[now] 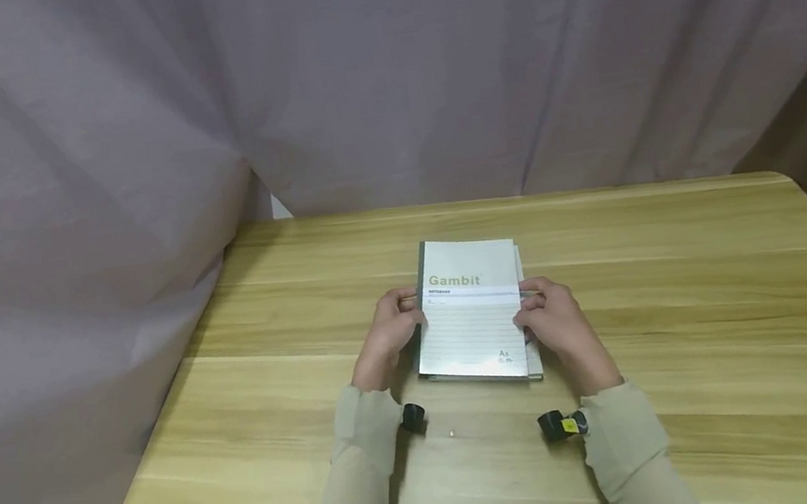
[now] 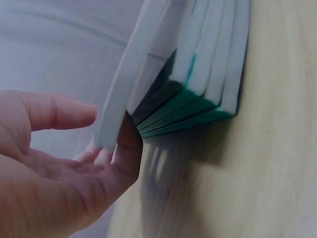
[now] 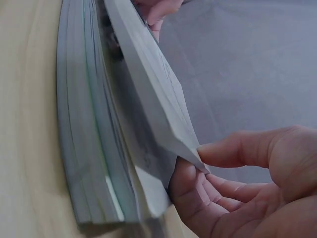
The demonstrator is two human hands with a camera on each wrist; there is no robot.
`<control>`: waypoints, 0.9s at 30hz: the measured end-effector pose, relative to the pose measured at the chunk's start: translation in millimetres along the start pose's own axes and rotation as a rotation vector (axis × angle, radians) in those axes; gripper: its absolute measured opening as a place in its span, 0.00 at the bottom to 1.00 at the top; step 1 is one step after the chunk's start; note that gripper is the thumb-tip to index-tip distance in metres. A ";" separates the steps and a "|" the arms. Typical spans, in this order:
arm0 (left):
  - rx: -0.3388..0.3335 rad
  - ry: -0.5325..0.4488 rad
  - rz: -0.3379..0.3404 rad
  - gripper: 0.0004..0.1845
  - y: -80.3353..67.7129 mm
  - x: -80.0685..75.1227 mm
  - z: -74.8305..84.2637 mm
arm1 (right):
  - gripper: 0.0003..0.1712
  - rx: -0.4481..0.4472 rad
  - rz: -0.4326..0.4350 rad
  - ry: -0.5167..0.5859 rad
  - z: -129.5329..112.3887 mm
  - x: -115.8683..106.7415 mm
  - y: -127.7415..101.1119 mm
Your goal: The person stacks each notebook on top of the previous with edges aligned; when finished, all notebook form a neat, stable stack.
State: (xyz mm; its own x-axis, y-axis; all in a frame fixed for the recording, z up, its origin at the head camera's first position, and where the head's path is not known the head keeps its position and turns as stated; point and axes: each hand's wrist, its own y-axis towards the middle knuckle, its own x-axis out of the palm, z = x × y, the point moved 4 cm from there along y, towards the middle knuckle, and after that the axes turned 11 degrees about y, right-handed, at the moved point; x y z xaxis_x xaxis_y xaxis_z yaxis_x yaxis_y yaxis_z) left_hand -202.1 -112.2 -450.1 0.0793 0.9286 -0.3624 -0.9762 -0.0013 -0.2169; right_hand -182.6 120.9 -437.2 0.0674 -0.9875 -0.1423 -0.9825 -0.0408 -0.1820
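Observation:
A white notebook (image 1: 470, 332) marked "Gambit", with a dark spine on its left, is held between both hands above a stack of other notebooks (image 2: 213, 59). My left hand (image 1: 389, 333) holds the spine side, thumb above and fingers underneath. At the opposite edge, my right hand (image 1: 557, 321) pinches the cover and pages between thumb and fingers. In the right wrist view the top notebook (image 3: 148, 94) is tilted away from the stack (image 3: 81, 124), with a gap between them. Green and dark spines show on the lower notebooks in the left wrist view.
The stack lies on a wood-grain table (image 1: 681, 293) with rounded corners. Grey curtains (image 1: 382, 78) hang behind the table and along its left side. A tiny light speck (image 1: 452, 433) sits on the tabletop between the forearms.

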 end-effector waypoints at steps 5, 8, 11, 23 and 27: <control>0.012 0.040 0.013 0.24 -1.0 4.2 -1.3 | 0.37 0.021 0.004 -0.032 2.1 -6.1 0.4; 0.014 0.055 0.012 0.24 -2.6 6.4 -2.5 | 0.36 0.031 0.003 -0.041 2.8 -7.8 -1.5; 0.016 0.068 0.003 0.24 -5.3 9.3 -3.6 | 0.35 0.043 0.005 -0.047 4.8 -9.7 -5.0; 0.063 0.102 -0.043 0.25 -13.0 22.1 2.1 | 0.33 -0.007 0.031 -0.061 14.6 -25.4 -14.9; 0.059 0.115 -0.041 0.25 -13.8 25.4 3.3 | 0.32 -0.010 0.039 -0.069 17.1 -28.6 -15.0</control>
State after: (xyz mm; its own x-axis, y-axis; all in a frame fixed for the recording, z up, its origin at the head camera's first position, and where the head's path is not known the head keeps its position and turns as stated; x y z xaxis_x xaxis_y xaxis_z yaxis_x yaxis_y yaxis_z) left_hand -187.3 -87.3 -453.3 0.1390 0.8790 -0.4562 -0.9815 0.0611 -0.1814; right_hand -166.8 152.3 -447.1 0.0406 -0.9755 -0.2161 -0.9862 -0.0044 -0.1655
